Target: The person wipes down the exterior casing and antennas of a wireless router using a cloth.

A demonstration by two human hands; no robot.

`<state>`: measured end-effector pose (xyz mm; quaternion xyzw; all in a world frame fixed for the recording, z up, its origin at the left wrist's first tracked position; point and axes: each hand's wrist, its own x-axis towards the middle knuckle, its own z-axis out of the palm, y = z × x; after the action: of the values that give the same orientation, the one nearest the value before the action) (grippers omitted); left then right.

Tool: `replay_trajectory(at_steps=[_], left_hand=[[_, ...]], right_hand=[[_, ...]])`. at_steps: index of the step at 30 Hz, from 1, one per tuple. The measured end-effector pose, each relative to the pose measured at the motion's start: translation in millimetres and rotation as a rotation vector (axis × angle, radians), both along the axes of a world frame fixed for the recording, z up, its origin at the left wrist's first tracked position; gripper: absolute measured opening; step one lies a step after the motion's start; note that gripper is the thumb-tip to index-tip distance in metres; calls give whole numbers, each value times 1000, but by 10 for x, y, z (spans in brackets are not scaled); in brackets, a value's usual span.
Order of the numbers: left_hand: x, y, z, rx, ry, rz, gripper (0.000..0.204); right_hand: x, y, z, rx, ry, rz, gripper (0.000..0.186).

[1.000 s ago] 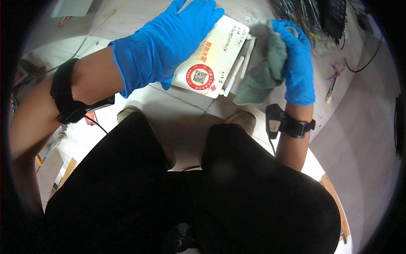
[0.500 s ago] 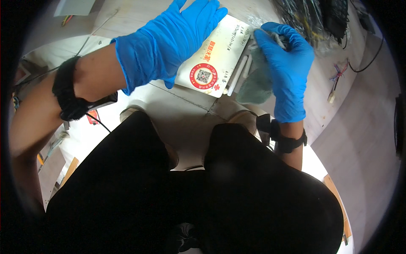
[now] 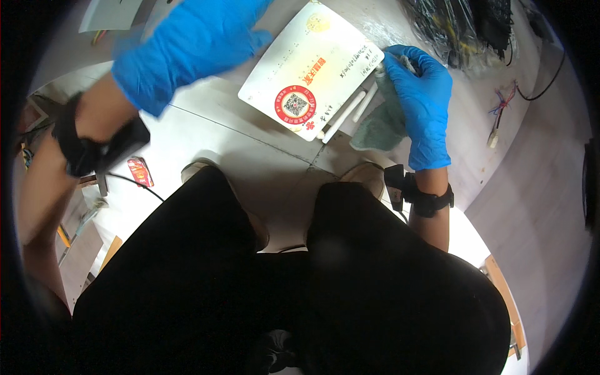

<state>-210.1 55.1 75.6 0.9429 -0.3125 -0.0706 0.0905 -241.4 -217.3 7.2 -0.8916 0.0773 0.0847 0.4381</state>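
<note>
Pale tabletop (image 3: 469,119) spreads beneath the right hand (image 3: 424,103), its bent fingers gripping a grey-green cloth (image 3: 380,128). Just left of that hand lies a white router (image 3: 334,59). The left hand (image 3: 190,50), earlier laid across it, has moved off leftward, thumb extended, fingertips cut off, grip unclear.

Router (image 3: 340,53) left of cloth (image 3: 378,128); plastic bag (image 3: 431,22) behind, right, on table (image 3: 472,134).

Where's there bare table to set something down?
The best patch is the table between the right hand and the coloured wires. A narrower strip separates the left hand and white device. Crowded: beyond the right hand, with plastic wrapping and a black bundle; beside the device's right edge, with white rods and the grey-green cloth.
</note>
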Motion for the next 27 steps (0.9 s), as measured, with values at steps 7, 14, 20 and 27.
replay_trajectory(at_steps=[7, 14, 20, 27], left_hand=[[-1251, 23, -416, -874, 476, 593, 66], [-1096, -45, -119, -886, 1633, 931, 35], [-989, -149, -61, -983, 1388, 768, 31], [-664, -106, -284, -1060, 1239, 900, 68]], right_hand=[[32, -36, -40, 13, -4, -6, 19], [66, -36, -35, 34, 17, 39, 19], [62, -77, -65, 27, 8, 56, 19], [22, -81, -51, -54, 5, 145, 22]])
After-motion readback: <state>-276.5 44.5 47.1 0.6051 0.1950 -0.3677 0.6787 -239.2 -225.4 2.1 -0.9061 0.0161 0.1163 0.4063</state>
